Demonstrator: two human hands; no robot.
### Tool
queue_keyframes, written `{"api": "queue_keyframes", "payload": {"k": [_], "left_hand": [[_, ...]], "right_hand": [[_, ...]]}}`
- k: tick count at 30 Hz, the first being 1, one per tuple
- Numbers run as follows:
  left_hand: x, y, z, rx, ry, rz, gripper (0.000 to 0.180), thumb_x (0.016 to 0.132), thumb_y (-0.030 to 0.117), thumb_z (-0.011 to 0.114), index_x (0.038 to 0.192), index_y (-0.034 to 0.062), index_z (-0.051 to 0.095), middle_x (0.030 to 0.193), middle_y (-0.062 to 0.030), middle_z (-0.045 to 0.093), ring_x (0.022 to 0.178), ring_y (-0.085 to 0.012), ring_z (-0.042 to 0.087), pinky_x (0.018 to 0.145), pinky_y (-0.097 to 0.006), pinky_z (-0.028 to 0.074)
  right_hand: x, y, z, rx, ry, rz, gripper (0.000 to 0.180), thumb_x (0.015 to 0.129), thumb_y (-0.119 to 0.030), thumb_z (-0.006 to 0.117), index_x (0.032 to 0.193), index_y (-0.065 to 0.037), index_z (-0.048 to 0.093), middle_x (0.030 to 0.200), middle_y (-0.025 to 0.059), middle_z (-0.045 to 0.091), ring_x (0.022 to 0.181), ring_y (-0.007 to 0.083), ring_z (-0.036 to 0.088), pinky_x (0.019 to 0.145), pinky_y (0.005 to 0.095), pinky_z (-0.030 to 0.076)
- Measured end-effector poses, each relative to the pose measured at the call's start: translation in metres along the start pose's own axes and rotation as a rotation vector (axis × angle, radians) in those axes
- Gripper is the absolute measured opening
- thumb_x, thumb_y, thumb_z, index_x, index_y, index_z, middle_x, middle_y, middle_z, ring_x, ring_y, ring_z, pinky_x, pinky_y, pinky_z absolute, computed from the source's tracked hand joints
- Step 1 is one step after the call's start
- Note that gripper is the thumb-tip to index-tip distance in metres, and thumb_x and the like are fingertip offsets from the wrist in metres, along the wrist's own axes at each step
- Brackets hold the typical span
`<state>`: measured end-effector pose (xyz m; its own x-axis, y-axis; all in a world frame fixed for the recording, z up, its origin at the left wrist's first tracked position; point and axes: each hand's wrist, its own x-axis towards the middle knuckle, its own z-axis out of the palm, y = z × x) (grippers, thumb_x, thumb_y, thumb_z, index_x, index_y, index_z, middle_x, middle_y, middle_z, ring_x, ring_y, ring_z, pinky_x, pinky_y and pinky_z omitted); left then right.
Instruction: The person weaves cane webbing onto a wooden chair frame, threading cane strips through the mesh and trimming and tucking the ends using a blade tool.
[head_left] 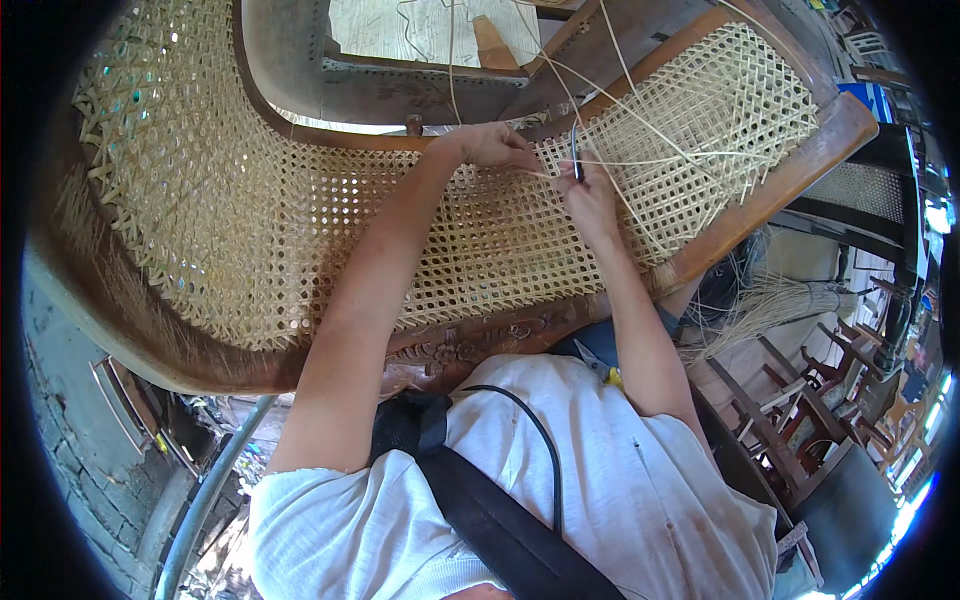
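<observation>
The woven cane panel (330, 240) fills the upper half of the view, stretched inside a curved wooden chair frame (470, 340) with carved detail along its near rail. The weave is an open lattice, dense on the left and centre. At the upper right the pattern is looser, and several loose cane strands (650, 135) run diagonally across it and past the frame.

Left hand (492, 145): rests on the far edge of the panel, close to the frame's far rail. Its fingers are curled in a closed grip, pinching a thin cane strand (545, 175) that leads toward the right hand.

Right hand (590, 195): lies on the panel just beside the left hand, the two nearly touching. Its grip is closed on a slim dark tool (576, 158), held upright with the tip pointing away from the person.

Both forearms come in from the lower edge and cross the near rail. A pair of yellow-handled cutters (600, 368) lies at the person's lap, just below the right forearm. A bundle of cane fibre (770, 305) hangs at the right, beyond the frame. More chairs (840, 400) stand at the far right.
</observation>
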<state>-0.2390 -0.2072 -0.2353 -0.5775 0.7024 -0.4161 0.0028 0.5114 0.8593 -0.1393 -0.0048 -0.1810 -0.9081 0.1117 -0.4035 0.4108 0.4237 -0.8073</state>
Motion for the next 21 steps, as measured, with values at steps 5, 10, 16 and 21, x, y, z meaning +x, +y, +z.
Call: {"api": "queue_keyframes", "payload": {"k": [5, 10, 16, 21], "left_hand": [[0.003, -0.023, 0.005, -0.408, 0.057, 0.037, 0.024, 0.086, 0.024, 0.072, 0.099, 0.0046, 0.074, 0.083, -0.0021, 0.071, 0.065, -0.0077, 0.057, 0.061, -0.025, 0.048], [-0.001, -0.030, -0.010, -0.244, 0.030, -0.239, 0.022, 0.082, 0.027, 0.074, 0.085, 0.0059, 0.070, 0.071, -0.0012, 0.065, 0.063, -0.0101, 0.059, 0.057, -0.027, 0.048], [0.000, -0.042, -0.008, -0.219, 0.085, -0.195, 0.019, 0.083, 0.022, 0.069, 0.087, 0.0039, 0.066, 0.072, -0.0032, 0.065, 0.061, -0.0119, 0.061, 0.054, -0.028, 0.049], [0.000, -0.045, -0.007, -0.354, 0.085, -0.252, 0.021, 0.085, 0.021, 0.066, 0.091, 0.0019, 0.065, 0.076, -0.0057, 0.068, 0.065, -0.0128, 0.066, 0.057, -0.029, 0.053]], "right_hand": [[0.011, -0.021, 0.002, -0.297, -0.121, -0.078, 0.027, 0.083, -0.017, 0.065, 0.105, -0.003, 0.059, 0.087, 0.0144, 0.065, 0.083, 0.0264, 0.064, 0.074, 0.0377, 0.049], [0.002, -0.044, 0.012, -0.806, -0.365, 0.061, 0.031, 0.084, -0.028, 0.062, 0.105, -0.005, 0.062, 0.095, 0.0183, 0.068, 0.095, 0.0329, 0.065, 0.084, 0.0441, 0.049], [0.005, -0.068, 0.019, -0.954, -0.405, -0.051, 0.023, 0.081, -0.018, 0.062, 0.096, -0.001, 0.067, 0.095, 0.0179, 0.069, 0.096, 0.0302, 0.068, 0.083, 0.0428, 0.052], [0.011, -0.058, 0.034, -0.926, -0.344, -0.100, 0.022, 0.082, -0.018, 0.062, 0.095, 0.000, 0.067, 0.094, 0.0185, 0.070, 0.092, 0.0305, 0.068, 0.081, 0.0424, 0.053]]}}
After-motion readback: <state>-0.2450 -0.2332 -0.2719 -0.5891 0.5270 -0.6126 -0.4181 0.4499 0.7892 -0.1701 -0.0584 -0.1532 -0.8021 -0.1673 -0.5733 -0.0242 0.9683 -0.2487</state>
